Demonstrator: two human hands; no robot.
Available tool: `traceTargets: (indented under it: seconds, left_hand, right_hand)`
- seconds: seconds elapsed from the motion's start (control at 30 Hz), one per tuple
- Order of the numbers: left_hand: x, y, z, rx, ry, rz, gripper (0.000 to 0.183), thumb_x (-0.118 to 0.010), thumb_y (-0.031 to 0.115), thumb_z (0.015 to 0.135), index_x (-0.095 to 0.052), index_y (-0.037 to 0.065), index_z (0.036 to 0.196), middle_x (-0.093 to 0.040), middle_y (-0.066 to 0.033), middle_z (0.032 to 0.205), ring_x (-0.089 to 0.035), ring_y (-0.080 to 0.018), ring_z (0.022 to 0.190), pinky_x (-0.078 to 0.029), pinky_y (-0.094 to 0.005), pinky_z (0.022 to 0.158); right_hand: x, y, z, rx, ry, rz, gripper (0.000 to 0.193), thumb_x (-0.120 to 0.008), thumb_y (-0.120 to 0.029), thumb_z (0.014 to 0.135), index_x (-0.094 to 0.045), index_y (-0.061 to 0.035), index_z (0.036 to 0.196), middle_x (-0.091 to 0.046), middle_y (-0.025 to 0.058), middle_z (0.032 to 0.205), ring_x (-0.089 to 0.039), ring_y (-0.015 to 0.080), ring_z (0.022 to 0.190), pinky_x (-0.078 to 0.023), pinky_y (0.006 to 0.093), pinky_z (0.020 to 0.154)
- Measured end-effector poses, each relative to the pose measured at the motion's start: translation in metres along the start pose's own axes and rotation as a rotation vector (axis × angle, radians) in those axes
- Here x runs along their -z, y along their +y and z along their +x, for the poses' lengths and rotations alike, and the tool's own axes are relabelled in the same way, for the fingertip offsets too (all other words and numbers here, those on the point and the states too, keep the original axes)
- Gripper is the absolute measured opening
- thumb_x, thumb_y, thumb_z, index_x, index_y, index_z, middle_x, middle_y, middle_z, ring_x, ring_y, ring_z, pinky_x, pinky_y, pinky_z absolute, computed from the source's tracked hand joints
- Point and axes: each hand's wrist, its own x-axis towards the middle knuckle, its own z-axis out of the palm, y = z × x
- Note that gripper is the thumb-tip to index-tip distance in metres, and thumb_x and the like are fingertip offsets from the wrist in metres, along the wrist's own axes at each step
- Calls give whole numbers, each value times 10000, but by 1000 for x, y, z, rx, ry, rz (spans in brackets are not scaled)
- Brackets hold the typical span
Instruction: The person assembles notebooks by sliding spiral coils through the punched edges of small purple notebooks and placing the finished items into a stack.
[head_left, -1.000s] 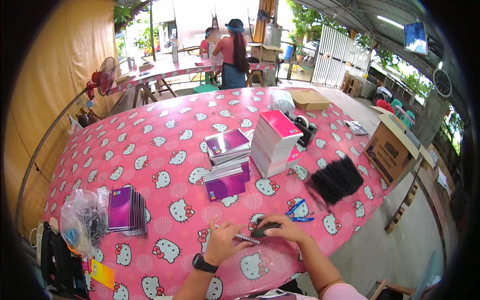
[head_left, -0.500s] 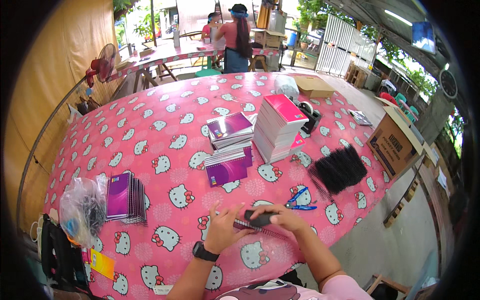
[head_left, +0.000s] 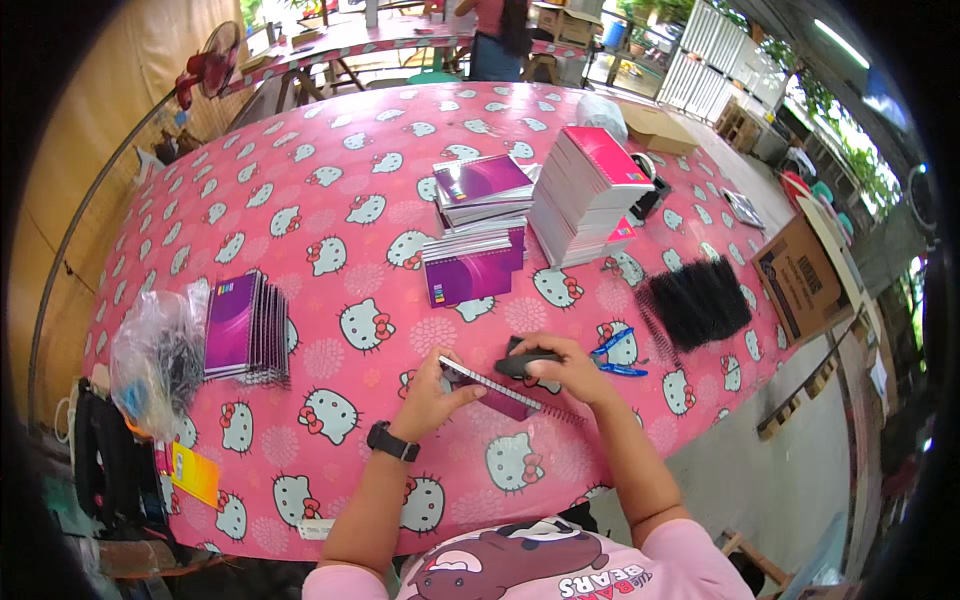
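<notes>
My left hand (head_left: pixel 432 402), with a black watch at its wrist, grips one end of a small purple notebook (head_left: pixel 510 404). The notebook stands tilted, its punched white page edge upward. A thin spiral coil (head_left: pixel 563 413) runs along that edge and sticks out past the right end. My right hand (head_left: pixel 568 370) is closed round a dark, hand-sized block (head_left: pixel 524 362), held just beyond the notebook's edge; whether it touches the coil is hard to see. Blue-handled pliers (head_left: pixel 620 360) lie right of my right hand.
Purple notebooks (head_left: pixel 470 275) and a tall pink-covered stack (head_left: pixel 590 190) stand ahead. Black coils (head_left: pixel 698 304) lie right, near a cardboard box (head_left: pixel 800 278). Coil-bound notebooks (head_left: pixel 232 325) and a plastic bag (head_left: pixel 150 350) are left. Another person (head_left: pixel 496 45) stands behind the far table edge.
The view has tipped downward, so things sit higher in it. My left hand has gone from spread fingers to gripping the notebook's end. The dark block stays in my right hand.
</notes>
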Motion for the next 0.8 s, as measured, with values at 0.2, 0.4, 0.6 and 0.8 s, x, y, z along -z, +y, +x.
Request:
traceTargets:
  seconds: [0.2, 0.4, 0.6, 0.8]
  left_hand:
    - [2, -1, -1, -36, -26, -35, 449, -795, 201, 695, -447, 62, 942, -504, -21, 816, -474, -125, 755, -410, -278, 680]
    - [-2, 9, 0, -65, -23, -16, 435, -785, 184, 709, -443, 63, 947, -513, -20, 831, -499, -124, 789, -428, -289, 706]
    - [-1, 8, -1, -89, -11, -7, 450, -786, 203, 713, -443, 51, 963, -527, -42, 843, -514, -139, 808, -437, -302, 722]
    - [-1, 20, -3, -22, -28, -7, 456, -778, 203, 720, -437, 45, 978, -530, -52, 842, -519, -135, 799, -443, -298, 715]
  right_hand:
    - [-6, -2, 14, 41, -51, -252, 525, -627, -445, 745, -619, -7, 1034, -591, 83, 1028, -538, 176, 962, -431, 322, 814]
    - [-12, -6, 22, 3, 34, -306, 488, -650, -449, 732, -640, -34, 988, -606, 70, 978, -557, 208, 876, -438, 370, 789]
    - [-22, -16, 19, 41, -114, 24, 458, -631, -414, 771, -617, -31, 1022, -569, 26, 880, -521, 98, 791, -423, 235, 655]
    - [-28, -20, 18, 77, -129, -21, 434, -655, -344, 749, -609, -31, 1046, -566, 44, 995, -519, 128, 887, -427, 272, 776]
